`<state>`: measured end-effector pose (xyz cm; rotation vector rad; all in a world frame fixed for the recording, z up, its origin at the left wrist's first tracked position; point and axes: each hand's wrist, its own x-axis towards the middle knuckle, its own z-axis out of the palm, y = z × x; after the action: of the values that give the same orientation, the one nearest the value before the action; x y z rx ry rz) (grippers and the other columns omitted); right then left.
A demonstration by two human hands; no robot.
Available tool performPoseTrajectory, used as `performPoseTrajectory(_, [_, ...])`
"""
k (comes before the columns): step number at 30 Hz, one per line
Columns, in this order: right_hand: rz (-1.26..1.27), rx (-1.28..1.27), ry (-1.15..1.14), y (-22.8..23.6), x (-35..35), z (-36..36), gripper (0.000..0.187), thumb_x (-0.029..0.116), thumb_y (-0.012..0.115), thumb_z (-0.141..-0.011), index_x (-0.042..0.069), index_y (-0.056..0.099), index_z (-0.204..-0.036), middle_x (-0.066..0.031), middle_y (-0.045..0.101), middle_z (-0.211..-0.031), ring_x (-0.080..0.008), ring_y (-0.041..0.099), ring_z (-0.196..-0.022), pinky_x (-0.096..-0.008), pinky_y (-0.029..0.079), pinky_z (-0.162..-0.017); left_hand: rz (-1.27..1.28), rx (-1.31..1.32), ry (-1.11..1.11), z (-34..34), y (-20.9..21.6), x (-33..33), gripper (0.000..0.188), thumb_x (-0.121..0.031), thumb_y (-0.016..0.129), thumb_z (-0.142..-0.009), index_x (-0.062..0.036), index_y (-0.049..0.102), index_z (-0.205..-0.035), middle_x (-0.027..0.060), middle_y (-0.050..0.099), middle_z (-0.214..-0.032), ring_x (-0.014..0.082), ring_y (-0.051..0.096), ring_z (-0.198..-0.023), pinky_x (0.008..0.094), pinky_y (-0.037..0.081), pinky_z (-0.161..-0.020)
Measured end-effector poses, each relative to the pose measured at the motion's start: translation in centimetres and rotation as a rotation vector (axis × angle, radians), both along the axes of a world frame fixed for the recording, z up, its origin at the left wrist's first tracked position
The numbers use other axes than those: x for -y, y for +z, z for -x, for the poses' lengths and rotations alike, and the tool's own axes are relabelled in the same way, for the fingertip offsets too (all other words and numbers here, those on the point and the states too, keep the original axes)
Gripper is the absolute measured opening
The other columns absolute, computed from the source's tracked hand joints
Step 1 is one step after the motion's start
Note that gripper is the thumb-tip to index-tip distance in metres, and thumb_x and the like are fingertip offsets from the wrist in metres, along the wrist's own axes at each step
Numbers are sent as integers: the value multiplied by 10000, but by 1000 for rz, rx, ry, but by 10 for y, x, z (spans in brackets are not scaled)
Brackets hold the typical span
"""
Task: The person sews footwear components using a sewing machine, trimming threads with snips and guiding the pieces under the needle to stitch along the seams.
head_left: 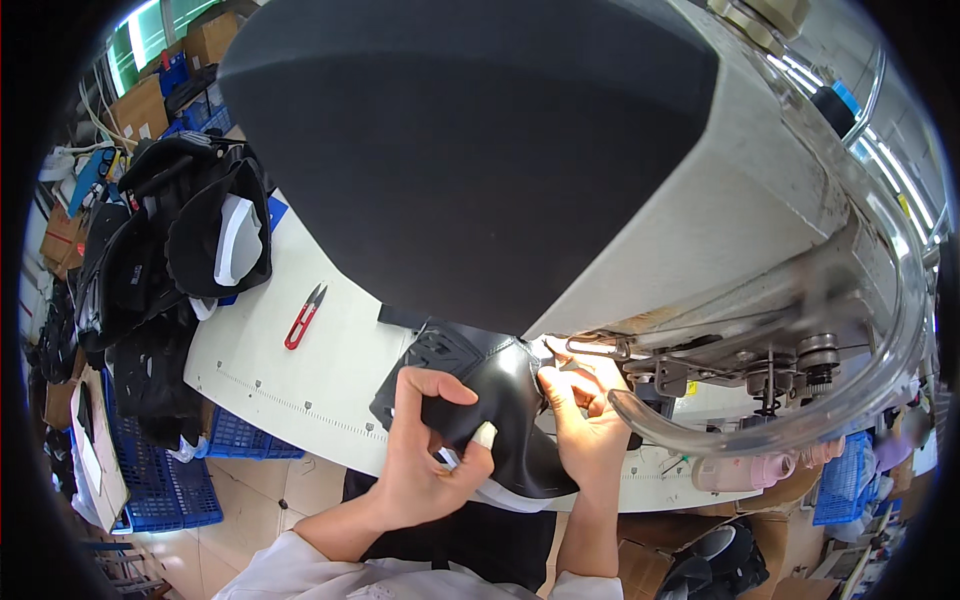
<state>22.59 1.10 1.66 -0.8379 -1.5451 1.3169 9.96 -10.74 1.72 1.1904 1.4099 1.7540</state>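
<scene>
You're prob. at the positioning step: the glossy black piece point(510, 405) lies on the near side of the white table point(260, 340), its far end up at the machine's metal arm point(740, 210), so it looks like you're lining up that edge by hand. Your R hand point(590, 420) is narrow, thumb & forefinger pinching the piece's edge next to the lit spot under the arm. Your L hand point(430, 455) rests at the piece's L side, fingers curled, w/ thumb & forefinger apart; can't tell if the hidden fingers grip anything. Next move, I'd judge, calls for a steady R pinch, the piece held smooth w/ the L, and fingertips clear of the metal parts. Main obstacle: the big dark cover point(480, 160) hangs over the work & blocks the view beyond it; the clear tube point(760, 440) also curves round close to your R hand, so mind your wrist. Red-handled snips point(303, 318) lie to the L, well apart from both hands. Farther L: a heap of black goods point(170, 245), w/ blue crates point(165, 480) below. On the R, a pink bottle point(735, 472) is by the table edge.
</scene>
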Motion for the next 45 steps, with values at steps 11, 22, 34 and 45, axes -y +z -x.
performPoseTrajectory(11, [83, 14, -157, -7, 25, 18, 275, -44, 667, -899, -45, 583, -1160, -70, 664, -926, -77, 627, -788, -197, 488, -697, -79, -94, -130, 53, -3, -17, 432, 129, 565, -724, -30, 431, -1103, 56, 425, -1080, 47, 497, -884, 170, 435, -648])
performPoseTrajectory(22, [-29, 56, -215, -3, 36, 34, 259, -20, 667, -908, -47, 567, -1146, -48, 662, -823, -40, 569, -689, -164, 425, -605, 81, -339, -162, 89, 27, -19, 464, 81, 629, -697, -50, 508, -1125, 22, 516, -1008, 30, 510, -691, 180, 347, -555])
performPoseTrajectory(34, [-32, -91, -263, -10, 33, 45, 280, -32, 668, -903, -44, 521, -1140, -84, 643, -881, -63, 593, -710, -185, 459, -596, 189, -352, -298, 113, 46, -43, 381, 33, 669, -716, -29, 617, -1088, 17, 595, -929, 75, 487, -685, 249, 369, -564])
performPoseTrajectory(45, [74, -150, -201, -18, 40, 50, 476, -73, 654, -890, -12, 349, -1250, -102, 647, -876, -59, 582, -704, -170, 415, -587, -172, -188, 19, 63, 32, -46, 255, 21, 594, -851, 0, 620, -1104, 66, 619, -999, 127, 560, -906, 284, 462, -755])
